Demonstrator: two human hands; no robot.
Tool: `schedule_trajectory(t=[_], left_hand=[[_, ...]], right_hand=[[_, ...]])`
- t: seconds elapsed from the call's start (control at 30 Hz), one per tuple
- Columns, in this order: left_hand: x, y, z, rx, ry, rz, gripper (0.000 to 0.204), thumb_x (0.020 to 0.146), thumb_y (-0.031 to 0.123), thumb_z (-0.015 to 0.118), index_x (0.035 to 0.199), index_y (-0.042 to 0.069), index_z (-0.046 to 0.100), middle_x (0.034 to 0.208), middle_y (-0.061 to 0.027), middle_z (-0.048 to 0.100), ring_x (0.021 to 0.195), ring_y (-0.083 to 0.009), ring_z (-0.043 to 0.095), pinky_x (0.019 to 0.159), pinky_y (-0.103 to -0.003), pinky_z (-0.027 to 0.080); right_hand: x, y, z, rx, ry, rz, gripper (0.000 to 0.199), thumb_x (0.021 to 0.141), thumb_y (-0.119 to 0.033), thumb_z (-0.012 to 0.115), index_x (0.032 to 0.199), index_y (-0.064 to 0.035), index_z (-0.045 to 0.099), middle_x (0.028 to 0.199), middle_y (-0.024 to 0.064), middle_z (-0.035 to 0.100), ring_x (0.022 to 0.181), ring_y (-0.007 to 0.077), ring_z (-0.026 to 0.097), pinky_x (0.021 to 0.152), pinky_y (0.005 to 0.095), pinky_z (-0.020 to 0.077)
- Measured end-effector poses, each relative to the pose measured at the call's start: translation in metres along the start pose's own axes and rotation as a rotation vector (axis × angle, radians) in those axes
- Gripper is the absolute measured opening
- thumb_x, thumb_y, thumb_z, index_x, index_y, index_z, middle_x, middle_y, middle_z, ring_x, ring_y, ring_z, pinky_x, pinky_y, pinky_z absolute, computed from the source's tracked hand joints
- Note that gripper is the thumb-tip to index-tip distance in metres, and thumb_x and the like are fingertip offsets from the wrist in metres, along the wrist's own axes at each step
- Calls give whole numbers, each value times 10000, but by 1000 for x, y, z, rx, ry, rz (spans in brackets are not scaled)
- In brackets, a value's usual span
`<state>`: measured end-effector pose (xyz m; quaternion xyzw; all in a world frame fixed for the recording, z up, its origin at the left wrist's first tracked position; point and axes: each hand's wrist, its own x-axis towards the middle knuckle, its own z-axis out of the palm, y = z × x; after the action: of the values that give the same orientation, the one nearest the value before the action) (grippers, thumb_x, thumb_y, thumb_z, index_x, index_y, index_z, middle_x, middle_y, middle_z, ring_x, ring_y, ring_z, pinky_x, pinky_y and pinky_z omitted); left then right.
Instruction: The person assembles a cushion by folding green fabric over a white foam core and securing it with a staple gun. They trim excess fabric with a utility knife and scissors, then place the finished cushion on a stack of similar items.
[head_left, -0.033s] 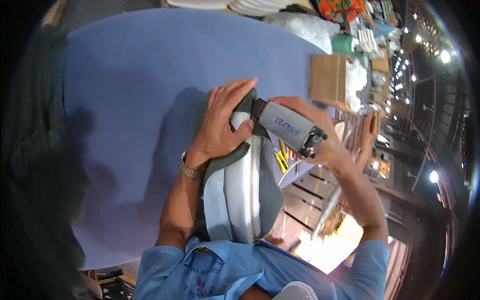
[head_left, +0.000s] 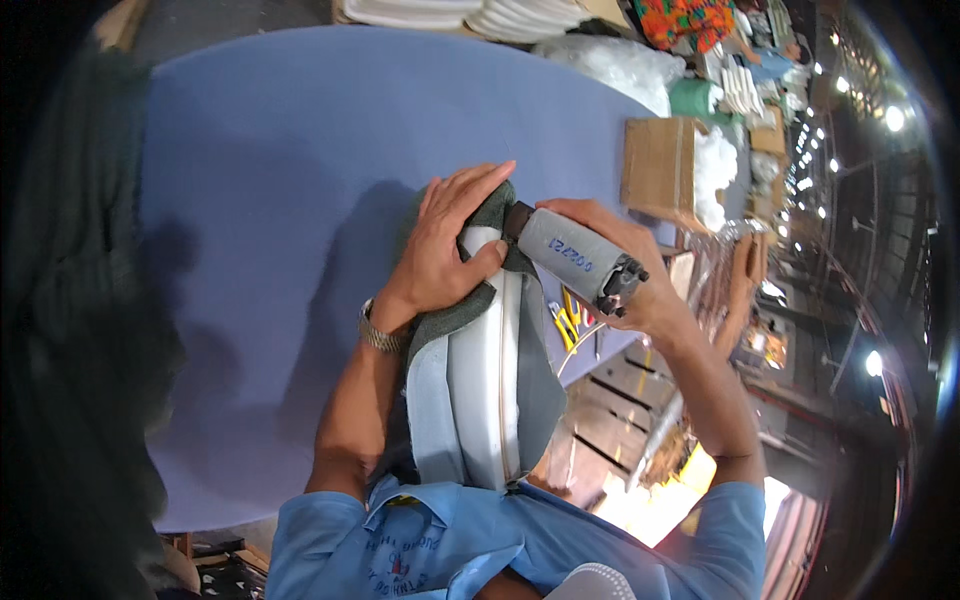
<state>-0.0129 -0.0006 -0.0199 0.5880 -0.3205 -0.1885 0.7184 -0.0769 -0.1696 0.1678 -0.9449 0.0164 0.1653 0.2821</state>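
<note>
A padded upholstery piece (head_left: 478, 370) with white and pale blue layers stands between my chest and the table. Dark green fabric (head_left: 455, 318) wraps its far end and edge. My left hand (head_left: 448, 245), a metal-band watch at its wrist, grips that fabric, fingers stretched over the outside and thumb pressing at the inner edge. In my right hand (head_left: 640, 265) is a grey staple gun (head_left: 572, 255), its dark nose touching or very close to the fabric's edge beside my left thumb. My right fingers are partly hidden behind the tool.
Under the work lies a large blue-covered table (head_left: 240, 110). Pliers with yellow handles (head_left: 566, 325) rest near its right edge. Beyond are a cardboard box (head_left: 655, 165) with white stuffing and a clear plastic bag (head_left: 610, 70). Dark cloth (head_left: 75, 330) hangs on the left. Another person (head_left: 770, 62) is far off.
</note>
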Motion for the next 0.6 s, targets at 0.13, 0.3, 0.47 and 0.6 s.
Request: schedule_trajectory(t=[0.13, 0.3, 0.47, 0.6], left_hand=[[20, 2, -10, -417, -72, -189, 519, 1042, 302, 571, 1509, 80, 525, 1362, -112, 641, 1272, -202, 574, 1126, -356, 405], [75, -9, -15, -113, -101, -487, 520, 1095, 442, 464, 1191, 6, 731, 921, -99, 757, 864, -164, 678, 858, -320, 524], [75, 31, 23, -12, -88, -512, 585, 1068, 468, 486, 918, -7, 793, 700, -92, 713, 650, -167, 644, 696, -322, 520], [65, 136, 18, 51, 84, -365, 618, 1060, 484, 521, 862, -41, 780, 628, -80, 665, 554, -133, 594, 554, -290, 465]], right_hand=[[-51, 32, 22, 82, 187, -20, 633, 777, -83, 803, 1376, -49, 600, 1269, 125, 684, 1117, 242, 684, 984, 348, 519], [-130, 91, 83, 630, 247, 403, 683, 783, -65, 837, 1411, -44, 570, 1257, 154, 695, 1150, 279, 679, 989, 363, 523], [-173, 147, 186, 502, 393, 354, 709, 797, -56, 831, 1444, -37, 544, 1353, 185, 632, 1227, 301, 635, 1019, 386, 519], [-195, 142, 200, 756, 321, 272, 555, 890, -111, 781, 1403, -16, 591, 1327, 175, 654, 1201, 273, 654, 1024, 382, 521]])
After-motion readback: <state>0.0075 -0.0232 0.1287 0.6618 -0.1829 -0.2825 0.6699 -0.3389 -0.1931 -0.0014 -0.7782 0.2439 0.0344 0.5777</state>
